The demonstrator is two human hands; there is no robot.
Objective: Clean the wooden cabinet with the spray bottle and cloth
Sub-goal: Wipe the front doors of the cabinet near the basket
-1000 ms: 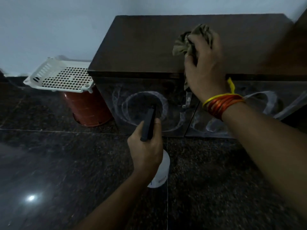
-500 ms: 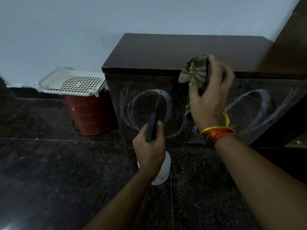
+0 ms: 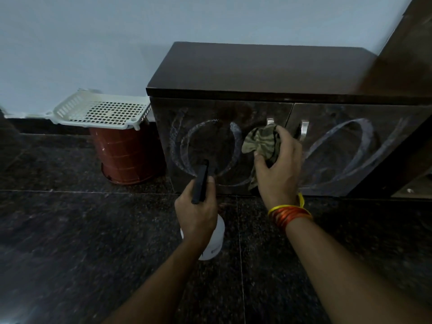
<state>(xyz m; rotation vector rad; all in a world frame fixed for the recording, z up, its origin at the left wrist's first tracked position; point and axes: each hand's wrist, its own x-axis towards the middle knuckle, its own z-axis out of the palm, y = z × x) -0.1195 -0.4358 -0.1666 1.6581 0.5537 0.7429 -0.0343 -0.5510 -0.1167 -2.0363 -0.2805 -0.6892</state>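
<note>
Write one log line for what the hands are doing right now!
left hand: holds spray bottle | right hand: presses cloth on cabinet door | step: wiping

basket point(image 3: 102, 112) on bucket point(image 3: 127, 155) — left of cabinet point(image 3: 257, 73)

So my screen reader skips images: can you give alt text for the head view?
A right hand presses a cloth against a dark wooden cabinet door, while the left hand holds a spray bottle above the floor.
</note>
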